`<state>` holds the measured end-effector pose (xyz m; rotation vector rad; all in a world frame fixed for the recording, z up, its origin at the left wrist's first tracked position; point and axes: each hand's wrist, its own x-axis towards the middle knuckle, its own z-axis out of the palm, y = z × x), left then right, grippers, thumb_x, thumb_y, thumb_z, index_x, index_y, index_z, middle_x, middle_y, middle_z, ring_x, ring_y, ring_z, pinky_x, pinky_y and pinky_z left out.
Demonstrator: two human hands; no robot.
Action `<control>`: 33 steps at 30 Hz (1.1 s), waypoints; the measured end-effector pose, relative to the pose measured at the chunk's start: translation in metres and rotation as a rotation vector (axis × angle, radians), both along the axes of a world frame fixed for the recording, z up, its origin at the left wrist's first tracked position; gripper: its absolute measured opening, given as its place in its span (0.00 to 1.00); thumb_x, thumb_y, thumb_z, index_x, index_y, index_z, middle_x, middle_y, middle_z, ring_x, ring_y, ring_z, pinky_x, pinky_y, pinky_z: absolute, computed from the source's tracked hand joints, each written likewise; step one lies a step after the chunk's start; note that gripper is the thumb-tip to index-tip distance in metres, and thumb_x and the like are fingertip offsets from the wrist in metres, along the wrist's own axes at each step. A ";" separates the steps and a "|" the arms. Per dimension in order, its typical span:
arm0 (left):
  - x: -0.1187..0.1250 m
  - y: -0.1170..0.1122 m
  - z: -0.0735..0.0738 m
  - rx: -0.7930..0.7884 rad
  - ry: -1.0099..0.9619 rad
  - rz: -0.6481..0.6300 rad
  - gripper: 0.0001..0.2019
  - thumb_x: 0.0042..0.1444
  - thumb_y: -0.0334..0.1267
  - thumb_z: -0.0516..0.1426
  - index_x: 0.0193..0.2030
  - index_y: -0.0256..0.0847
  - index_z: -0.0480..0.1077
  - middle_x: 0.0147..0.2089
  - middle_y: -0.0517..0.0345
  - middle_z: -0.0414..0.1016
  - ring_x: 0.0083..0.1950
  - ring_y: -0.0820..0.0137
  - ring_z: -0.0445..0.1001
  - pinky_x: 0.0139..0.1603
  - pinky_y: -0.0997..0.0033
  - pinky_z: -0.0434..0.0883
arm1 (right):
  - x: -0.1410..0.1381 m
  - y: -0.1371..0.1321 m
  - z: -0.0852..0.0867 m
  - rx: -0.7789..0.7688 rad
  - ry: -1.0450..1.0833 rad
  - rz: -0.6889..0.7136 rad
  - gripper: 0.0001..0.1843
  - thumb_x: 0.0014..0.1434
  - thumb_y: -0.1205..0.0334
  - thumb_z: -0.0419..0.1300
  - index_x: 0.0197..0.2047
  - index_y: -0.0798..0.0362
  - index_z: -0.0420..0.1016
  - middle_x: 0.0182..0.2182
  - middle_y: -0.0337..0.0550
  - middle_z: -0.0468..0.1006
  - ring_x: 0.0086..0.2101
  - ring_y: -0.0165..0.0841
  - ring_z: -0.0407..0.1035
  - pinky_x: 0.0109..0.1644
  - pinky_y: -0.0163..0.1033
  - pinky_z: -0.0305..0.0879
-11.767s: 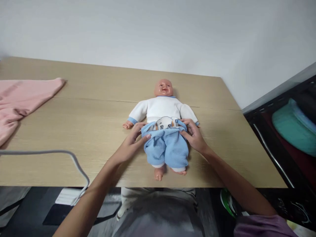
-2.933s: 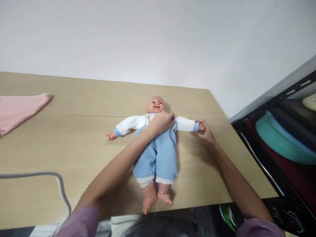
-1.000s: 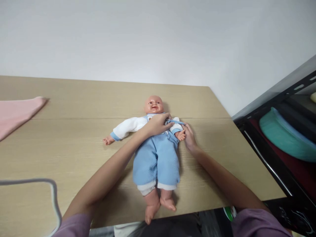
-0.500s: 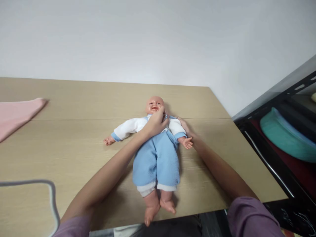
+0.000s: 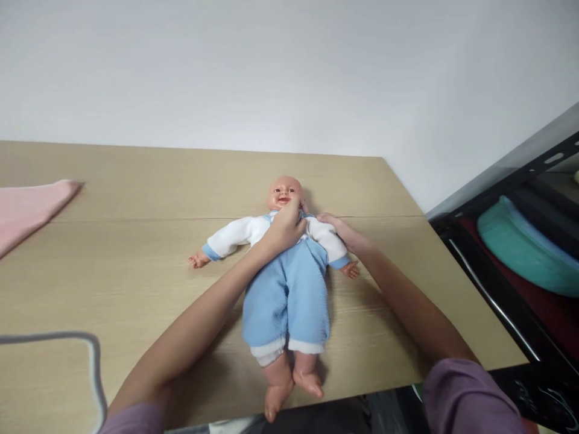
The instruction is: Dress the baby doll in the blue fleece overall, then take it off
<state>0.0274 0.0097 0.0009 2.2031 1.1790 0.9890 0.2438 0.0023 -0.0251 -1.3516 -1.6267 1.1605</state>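
Note:
A bald baby doll (image 5: 284, 289) in light blue dungarees and a white top with blue cuffs lies on its back, feet towards me. Its arms are spread to the sides. Across its upper chest, just under the chin, my left hand (image 5: 287, 224) is closed around the clothing by the shoulder strap; its fingertips are partly hidden. My right hand (image 5: 346, 232) rests against the outer side of the doll's white sleeve (image 5: 324, 235) on the right, fingers stretched towards the shoulder.
The doll lies on a wooden table (image 5: 149, 187) against a white wall. Pink cloth (image 5: 34, 211) is at the left edge, and a grey cable-like bar (image 5: 54, 334) bends at the lower left. Right of the table, a black rack (image 5: 484, 283) holds a teal basin (image 5: 520, 247).
My right hand has come from behind the doll's arm to the outside of the sleeve. That doll arm has shifted slightly outward and down. My left hand stays in place.

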 end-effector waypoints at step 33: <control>0.003 -0.032 0.019 0.050 0.236 -0.290 0.14 0.63 0.40 0.63 0.53 0.42 0.70 0.51 0.48 0.78 0.54 0.52 0.75 0.60 0.52 0.71 | 0.017 -0.080 -0.031 0.249 -0.075 -0.053 0.20 0.67 0.43 0.67 0.52 0.47 0.70 0.45 0.43 0.75 0.43 0.39 0.73 0.52 0.45 0.75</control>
